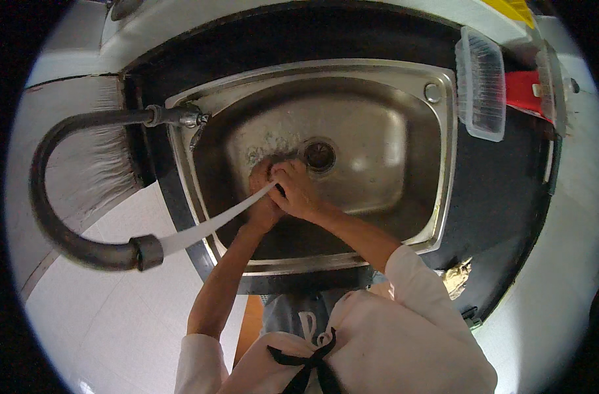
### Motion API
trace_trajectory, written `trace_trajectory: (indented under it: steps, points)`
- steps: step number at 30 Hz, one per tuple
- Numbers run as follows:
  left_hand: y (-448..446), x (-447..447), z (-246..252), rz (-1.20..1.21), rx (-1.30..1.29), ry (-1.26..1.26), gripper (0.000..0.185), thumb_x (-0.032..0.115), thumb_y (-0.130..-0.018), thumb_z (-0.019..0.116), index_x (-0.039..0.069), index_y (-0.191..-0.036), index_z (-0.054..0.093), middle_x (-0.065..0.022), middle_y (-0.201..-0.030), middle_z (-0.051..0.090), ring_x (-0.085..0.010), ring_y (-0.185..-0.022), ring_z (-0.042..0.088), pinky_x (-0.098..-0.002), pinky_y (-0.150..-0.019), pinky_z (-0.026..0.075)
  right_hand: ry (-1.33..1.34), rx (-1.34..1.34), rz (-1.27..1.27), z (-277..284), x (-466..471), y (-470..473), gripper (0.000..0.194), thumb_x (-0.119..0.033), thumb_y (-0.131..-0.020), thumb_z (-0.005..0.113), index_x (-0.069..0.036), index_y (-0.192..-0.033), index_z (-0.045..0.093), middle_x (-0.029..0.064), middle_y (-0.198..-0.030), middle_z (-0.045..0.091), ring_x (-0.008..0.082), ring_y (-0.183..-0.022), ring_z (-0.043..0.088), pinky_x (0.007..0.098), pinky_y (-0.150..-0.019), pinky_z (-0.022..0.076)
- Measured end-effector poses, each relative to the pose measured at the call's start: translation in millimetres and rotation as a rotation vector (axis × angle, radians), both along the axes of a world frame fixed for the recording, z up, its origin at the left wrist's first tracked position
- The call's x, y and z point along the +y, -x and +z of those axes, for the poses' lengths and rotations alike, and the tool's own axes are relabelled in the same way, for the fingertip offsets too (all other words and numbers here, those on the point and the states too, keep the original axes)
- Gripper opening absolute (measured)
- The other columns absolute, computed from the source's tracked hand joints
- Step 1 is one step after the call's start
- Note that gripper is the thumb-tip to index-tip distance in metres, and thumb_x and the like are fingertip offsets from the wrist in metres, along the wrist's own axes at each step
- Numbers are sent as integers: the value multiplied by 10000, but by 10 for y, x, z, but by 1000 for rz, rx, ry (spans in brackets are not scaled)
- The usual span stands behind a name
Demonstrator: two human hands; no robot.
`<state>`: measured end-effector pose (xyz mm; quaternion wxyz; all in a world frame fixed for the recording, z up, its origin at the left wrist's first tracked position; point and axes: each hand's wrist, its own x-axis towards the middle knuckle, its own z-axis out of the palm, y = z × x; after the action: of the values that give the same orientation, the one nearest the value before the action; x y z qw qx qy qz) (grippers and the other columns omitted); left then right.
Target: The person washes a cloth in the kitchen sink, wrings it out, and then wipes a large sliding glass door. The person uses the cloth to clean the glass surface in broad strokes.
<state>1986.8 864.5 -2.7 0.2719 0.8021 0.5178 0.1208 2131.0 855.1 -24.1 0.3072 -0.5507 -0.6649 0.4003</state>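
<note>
A stream of water (216,222) runs from the end of a curved faucet spout (46,187) onto my two hands, low in a stainless steel sink (368,113). My left hand (264,197) is on the left, partly covered by my right hand (294,189). The two touch each other, with fingers bent together, just left of the drain (319,154). Whether anything small lies between them is hidden. Water splashes on the sink floor beyond my fingers.
A clear plastic container (482,88) stands on the dark countertop (496,182) right of the sink, beside a red object (526,92). A crumpled yellowish item (457,279) lies near the counter's front edge. The faucet's base is at the sink's left back corner.
</note>
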Motion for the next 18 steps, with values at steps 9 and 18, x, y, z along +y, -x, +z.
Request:
trace_trajectory:
  steps: [9, 18]
  points:
    - [-329, 585, 32, 204, 178, 246, 754, 203, -720, 787, 10, -1360, 437, -206, -1317, 499, -415, -1288, 437, -544, -1076, 345, -68, -102, -414, -485, 846, -103, 222, -208, -919, 674, -41, -1046, 602, 192, -1086, 599, 406, -1020, 545, 511, -837, 447]
    - [131, -71, -344, 7, 74, 41, 728, 174, -754, 788, -4, -1366, 437, -236, -1304, 499, -439, -1280, 431, -545, -1099, 347, -70, -40, -66, -65, -34, 73, 223, -214, -878, 688, -40, -1016, 671, 178, -1149, 611, 400, -1136, 521, 558, -959, 424]
